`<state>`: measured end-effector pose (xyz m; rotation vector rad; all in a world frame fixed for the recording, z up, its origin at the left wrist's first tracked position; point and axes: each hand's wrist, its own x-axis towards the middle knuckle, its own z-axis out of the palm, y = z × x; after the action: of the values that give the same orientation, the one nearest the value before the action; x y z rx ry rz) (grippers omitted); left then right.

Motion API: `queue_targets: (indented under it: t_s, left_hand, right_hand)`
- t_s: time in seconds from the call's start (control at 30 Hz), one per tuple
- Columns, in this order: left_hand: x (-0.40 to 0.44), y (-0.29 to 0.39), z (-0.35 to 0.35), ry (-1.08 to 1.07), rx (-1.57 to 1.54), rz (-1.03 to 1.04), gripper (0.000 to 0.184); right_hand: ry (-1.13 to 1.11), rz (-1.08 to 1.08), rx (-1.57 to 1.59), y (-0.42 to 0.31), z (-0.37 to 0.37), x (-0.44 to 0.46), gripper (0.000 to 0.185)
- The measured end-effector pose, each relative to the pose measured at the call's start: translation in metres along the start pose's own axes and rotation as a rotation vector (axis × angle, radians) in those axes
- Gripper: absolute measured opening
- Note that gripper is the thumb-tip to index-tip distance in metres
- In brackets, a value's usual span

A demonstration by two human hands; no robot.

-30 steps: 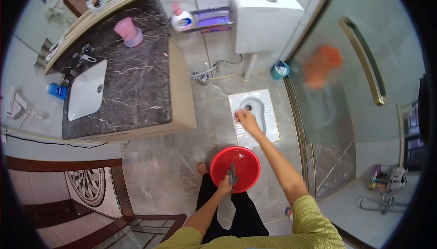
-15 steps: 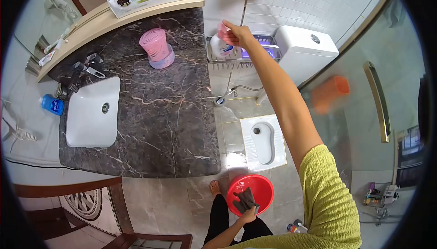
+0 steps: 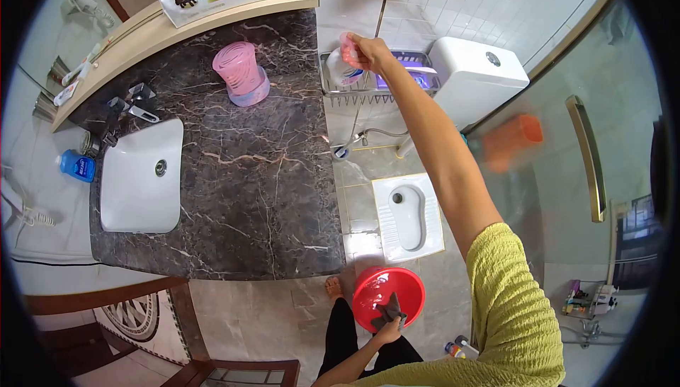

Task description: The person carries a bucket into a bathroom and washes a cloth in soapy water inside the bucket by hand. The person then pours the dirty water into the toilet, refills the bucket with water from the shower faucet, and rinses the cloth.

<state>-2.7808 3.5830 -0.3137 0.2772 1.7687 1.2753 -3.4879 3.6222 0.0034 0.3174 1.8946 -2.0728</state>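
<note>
Right hand up on the pump bottle, left down at the basin, 2 jobs at 2 heights lol
So the right hand has its fingers curled round the pink top of the white bottle, which sits in the wire rack, and the left hand is pinching a bunched dark grey cloth over the red basin. Imo: light grip up top, bottle upright, cloth inside the rim so drips land in the basin. Fingers cover part of the pink top, so I can't tell if it's being pressed or just held. Can't make out the cloth's full shape either.
</note>
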Motion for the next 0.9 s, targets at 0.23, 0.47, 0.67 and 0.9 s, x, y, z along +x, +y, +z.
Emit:
queue_targets:
  t_s: [0.23, 0.47, 0.67, 0.9]
  left_hand:
    - [-0.01, 0.032, -0.012, 0.02, 0.025, -0.044, 0.043]
    - [-0.006, 0.068, -0.014, 0.136, -0.115, -0.114, 0.047]
    - [0.008, 0.047, 0.031, 0.301, -0.012, 0.04, 0.038]
    - [-0.001, 0.06, 0.056, 0.242, 0.16, -0.1, 0.024]
  right_hand:
    - [-0.204, -0.136, 0.138, 0.041, -0.033, -0.107, 0.029]
    - [0.239, 0.185, 0.455, 0.344, -0.159, -0.367, 0.017]
    - [0.709, 0.415, 0.644, 0.564, -0.148, -0.577, 0.024]
    - [0.435, 0.242, 0.502, 0.649, -0.096, -0.591, 0.035]
